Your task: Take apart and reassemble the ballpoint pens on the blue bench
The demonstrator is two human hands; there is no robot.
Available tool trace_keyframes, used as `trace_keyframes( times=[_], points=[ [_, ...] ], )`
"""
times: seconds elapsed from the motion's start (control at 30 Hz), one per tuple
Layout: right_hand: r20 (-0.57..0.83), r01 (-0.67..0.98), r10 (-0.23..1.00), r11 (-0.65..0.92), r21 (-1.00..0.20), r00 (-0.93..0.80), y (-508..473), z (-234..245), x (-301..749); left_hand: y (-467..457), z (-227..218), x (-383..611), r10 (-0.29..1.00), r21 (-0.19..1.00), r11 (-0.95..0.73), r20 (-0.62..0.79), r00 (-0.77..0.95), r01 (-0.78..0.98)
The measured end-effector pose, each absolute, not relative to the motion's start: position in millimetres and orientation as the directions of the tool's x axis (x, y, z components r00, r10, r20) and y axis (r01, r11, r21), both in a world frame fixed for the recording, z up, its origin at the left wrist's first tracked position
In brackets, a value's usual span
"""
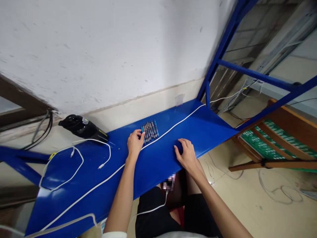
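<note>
Several slim dark pens (150,131) lie side by side in a row on the blue tabletop, the outer ones showing blue parts. At the left end of this row is my left hand (135,142), its thumb and index finger closed around the outermost blue-ended pen, part of which they cover. My right hand (186,154) rests near the table's front edge, to the right of the pens. Its fingers are loosely bent, with the thumb apart and nothing in them. A white cable (170,128) runs across the table just in front of the row.
A black bottle (85,128) lies tilted against the wall at the left. A looped white charging cable (80,165) is in front of it. Blue metal frame bars (255,75) rise at the right. A wooden chair (274,138) stands beyond the right edge.
</note>
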State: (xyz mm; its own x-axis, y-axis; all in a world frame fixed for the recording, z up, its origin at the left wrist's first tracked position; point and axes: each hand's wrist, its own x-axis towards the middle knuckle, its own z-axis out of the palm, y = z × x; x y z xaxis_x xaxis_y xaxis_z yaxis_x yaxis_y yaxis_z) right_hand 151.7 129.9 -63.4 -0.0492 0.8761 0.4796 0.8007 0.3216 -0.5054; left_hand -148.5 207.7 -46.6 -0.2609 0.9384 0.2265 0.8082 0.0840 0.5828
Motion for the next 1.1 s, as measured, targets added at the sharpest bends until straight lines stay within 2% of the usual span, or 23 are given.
trace_keyframes(
  times=[0.4,0.7,0.83,1.0,1.07,1.1],
  points=[
    [0.468,0.803,0.883,0.301,-0.514,-0.031,128.7,-61.2,150.2,209.0,-44.7,-147.2,0.925,0.602,0.049,0.274,-0.264,0.797],
    [0.437,0.792,0.899,0.281,-0.543,-0.019,128.0,-57.9,149.6,204.7,-33.6,-146.5,0.922,0.534,0.162,0.218,-0.320,0.830],
    [0.432,0.791,0.901,0.276,-0.546,-0.016,128.2,-58.7,150.1,204.2,-30.7,-149.6,0.910,0.545,0.200,0.204,-0.360,0.814],
    [0.434,0.790,0.900,0.283,-0.543,-0.024,128.3,-58.3,150.2,204.9,-28.0,-153.1,0.856,0.643,0.162,0.285,-0.431,0.748],
    [0.443,0.790,0.896,0.288,-0.541,-0.023,128.2,-58.3,150.1,205.8,-27.5,-153.2,0.840,0.762,0.036,0.327,-0.432,0.647],
    [0.447,0.791,0.894,0.288,-0.540,-0.020,128.1,-58.3,150.1,205.9,-27.0,-152.3,0.842,0.839,-0.056,0.331,-0.426,0.541]
  ],
)
